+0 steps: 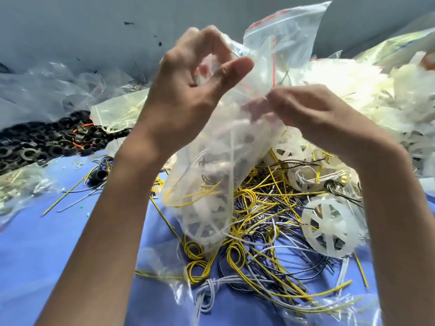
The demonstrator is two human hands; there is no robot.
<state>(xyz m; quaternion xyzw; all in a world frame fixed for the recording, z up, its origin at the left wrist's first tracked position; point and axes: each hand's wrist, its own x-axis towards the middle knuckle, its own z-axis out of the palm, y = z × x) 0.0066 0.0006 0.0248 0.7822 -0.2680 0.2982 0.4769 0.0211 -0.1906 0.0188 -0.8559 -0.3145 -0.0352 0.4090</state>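
Nearest, a blue cloth (47,255) covered the work surface, and on it lay a loose tangle of yellow, black and grey wires (270,231), spread from the middle toward the right. A white spoked wheel (329,229) rested on the tangle at the near right, just left of the right forearm.

Above the wires, both forearms rose from the near edge to a clear zip bag (211,180) held up in the middle of the scene. The bag hung with its bottom touching the wire heap; through its film, white spoked parts and a few yellow wires showed. Its mouth, edged with a red strip, stood open and upward at the far side.

The left hand (188,95) gripped the bag's upper left edge: its fingers were curled over into a narrow ring, with the thumb (235,67) stretched flat against the outer film. The right hand (317,114) pinched the bag's right side just below the mouth, its fingertips drawn close together on the plastic; they were blurred, so the exact hold could not be told.

Farther off, a heap of black rings (47,142) lay at the left, crumpled empty bags (47,85) behind it, and a pile of white plastic parts (367,90) at the far right, all against a grey wall (94,31).
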